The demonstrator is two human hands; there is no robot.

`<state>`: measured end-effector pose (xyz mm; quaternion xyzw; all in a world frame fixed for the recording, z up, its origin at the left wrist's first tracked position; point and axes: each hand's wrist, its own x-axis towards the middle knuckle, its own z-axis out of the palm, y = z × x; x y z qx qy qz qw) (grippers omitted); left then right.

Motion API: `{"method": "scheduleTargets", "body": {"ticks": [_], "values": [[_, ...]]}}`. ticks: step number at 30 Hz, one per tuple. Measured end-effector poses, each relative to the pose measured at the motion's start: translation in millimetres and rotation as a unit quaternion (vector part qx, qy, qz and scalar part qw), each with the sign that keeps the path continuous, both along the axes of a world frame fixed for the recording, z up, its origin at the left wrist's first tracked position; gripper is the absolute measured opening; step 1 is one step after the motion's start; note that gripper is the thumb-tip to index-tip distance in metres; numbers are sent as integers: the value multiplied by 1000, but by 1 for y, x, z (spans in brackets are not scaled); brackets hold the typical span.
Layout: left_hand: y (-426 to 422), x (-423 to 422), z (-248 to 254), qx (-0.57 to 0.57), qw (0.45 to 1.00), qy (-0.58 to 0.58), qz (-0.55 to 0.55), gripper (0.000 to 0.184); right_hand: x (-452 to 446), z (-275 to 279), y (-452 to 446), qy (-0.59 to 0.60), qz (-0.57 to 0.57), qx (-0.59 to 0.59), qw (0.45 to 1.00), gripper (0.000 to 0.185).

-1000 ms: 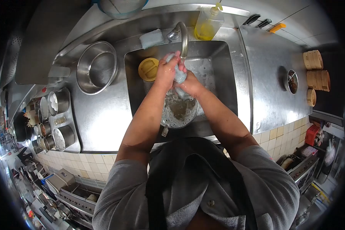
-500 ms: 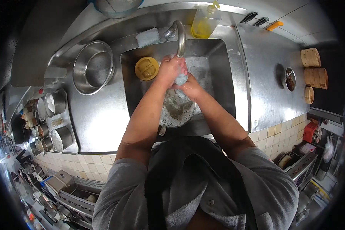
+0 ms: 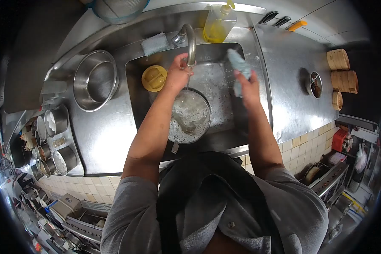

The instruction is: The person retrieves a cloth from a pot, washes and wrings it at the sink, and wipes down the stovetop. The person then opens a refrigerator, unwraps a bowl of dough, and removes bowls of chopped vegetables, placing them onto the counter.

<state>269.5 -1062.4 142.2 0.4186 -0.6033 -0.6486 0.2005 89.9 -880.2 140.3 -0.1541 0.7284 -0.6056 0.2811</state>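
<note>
My right hand (image 3: 249, 88) is closed on a light blue cloth (image 3: 239, 63), held over the right side of the steel sink (image 3: 249, 114). Just beside the curved faucet spout (image 3: 191, 44), my left hand (image 3: 180, 72) has its fingers apart and loosely bent, with nothing seen in it. A thin stream of water falls past it into a pot (image 3: 209, 116) of foamy, cloudy water. The pot stands in the sink, its handle toward me. Left of that hand sits a round yellow container (image 3: 154, 78) with a divider.
A folded white cloth (image 3: 155, 44) and a soap dispenser (image 3: 220, 25) stand behind the sink. On the left counter are a large steel bowl (image 3: 96, 80) and a tray (image 3: 74, 158) of containers. At right are a small bowl (image 3: 315, 84), bamboo steamers (image 3: 343, 81) and knives (image 3: 282, 21).
My hands were together on the cloth under the faucet. Now they are apart: the right has moved right with the cloth, the left has let go and stays by the spout.
</note>
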Motion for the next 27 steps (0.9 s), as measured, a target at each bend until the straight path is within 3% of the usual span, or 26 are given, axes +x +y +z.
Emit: {"method": "scheduleTargets", "body": {"ticks": [1,4,6,7,9,11,15,17,19,20,22,23,25,26,27], "values": [[3,1,-2,1,1000,-20,-9,49,-11,1,6,60,-46,19,997,51],[13,4,-7,33,999,-40,-9,54,-37,15,24,68,-118,105,985,52],[18,6,-11,42,998,-30,-19,56,-58,14,25,148,-125,329,924,63],[20,6,-13,51,998,-21,-28,59,-64,10,22,147,-126,329,924,63],[23,6,-15,57,997,-26,-44,59,-75,-1,12,297,-57,424,854,63],[28,4,-18,64,996,-32,-61,59,-71,0,-12,296,-50,429,852,64],[34,-5,-15,123,992,-5,-4,67,-46,-5,-48,279,116,368,879,68],[35,-8,-5,158,987,-2,30,70,-10,3,-59,39,206,318,925,69],[35,-10,9,258,957,89,96,75,38,2,-55,11,261,186,947,69],[33,-10,3,258,957,88,101,75,53,1,-55,9,267,186,946,69],[28,-9,-15,127,981,37,144,69,77,-1,-55,52,326,105,938,67],[27,-6,-21,125,981,35,147,69,85,-7,-56,50,329,103,937,67],[27,-5,-14,-68,985,2,157,58,101,3,-63,137,279,110,944,65],[32,-9,-5,-98,980,71,157,40,107,23,-62,66,258,170,949,62],[39,-11,16,-96,980,72,158,40,108,16,-63,67,258,172,948,62]]}}
